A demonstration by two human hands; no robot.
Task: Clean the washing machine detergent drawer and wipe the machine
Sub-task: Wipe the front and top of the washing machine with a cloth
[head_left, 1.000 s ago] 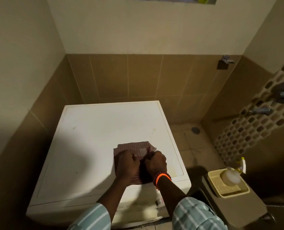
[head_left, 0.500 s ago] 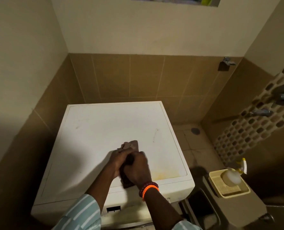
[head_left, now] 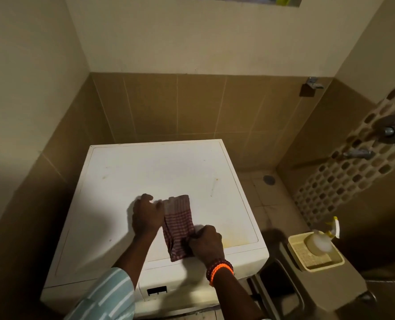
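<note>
A white washing machine (head_left: 127,181) fills the corner, seen from above, with yellowish stains on its lid near the front right. A red-and-white checked cloth (head_left: 179,224) lies folded into a narrow strip on the lid's front middle. My left hand (head_left: 145,215) rests on the lid at the cloth's left edge, fingers touching its far corner. My right hand (head_left: 207,242), with orange and dark bead bracelets at the wrist, pinches the cloth's near right edge. The front panel (head_left: 157,291) shows a small dark display; the detergent drawer is hidden from this angle.
Tiled walls close in behind and left of the machine. To the right is a floor strip with a drain (head_left: 269,179), wall taps (head_left: 358,154), and a ledge holding a yellow soap dish (head_left: 316,252) with a spray bottle (head_left: 320,242).
The cloth went from a spread patch to a bunched wad under both hands, and now lies as a long folded strip. My hands have moved apart to its two sides.
</note>
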